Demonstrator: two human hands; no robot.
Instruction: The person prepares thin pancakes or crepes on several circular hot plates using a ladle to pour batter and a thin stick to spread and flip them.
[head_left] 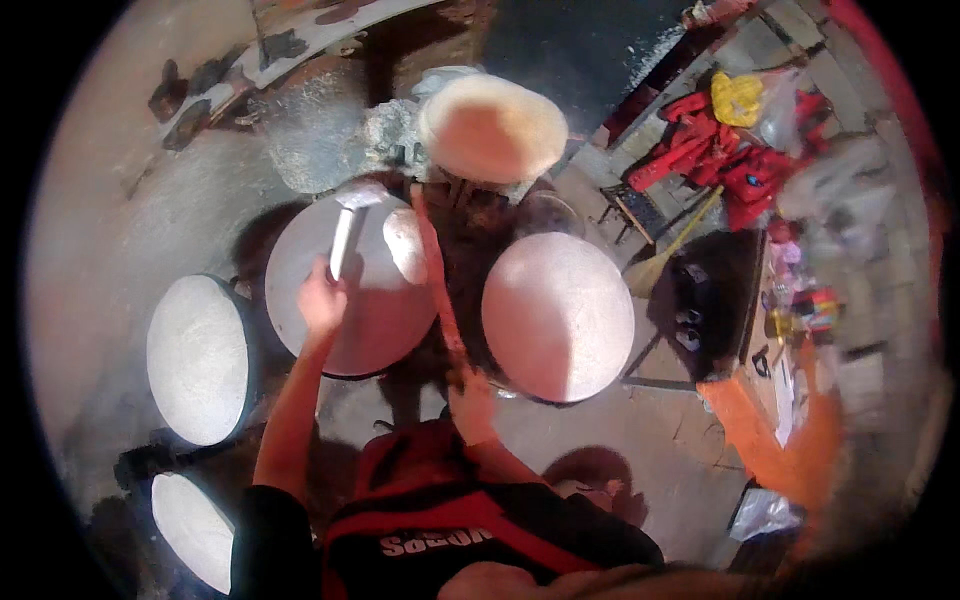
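Note:
My left hand (322,298) grips a pale-handled tool (349,222) with a flat head over the left round griddle (310,315), where a white patch (403,243) shows near the right edge. My right hand (471,408) is wrapped round the lower end of a long, thin reddish stick (430,270), which reaches up along that griddle's right side. To the right of the stick sits another pale round surface (560,315). Above both, a round stack of pale, flat pieces (490,130) rests on a support.
Upright-looking pale discs (197,355) (185,525) stand at left. At right are a straw broom (645,268), red cloths (750,190), a yellow bag (735,98), a cluttered table (745,410) with orange cover and dark objects (690,300). A long board (255,65) lies at upper left.

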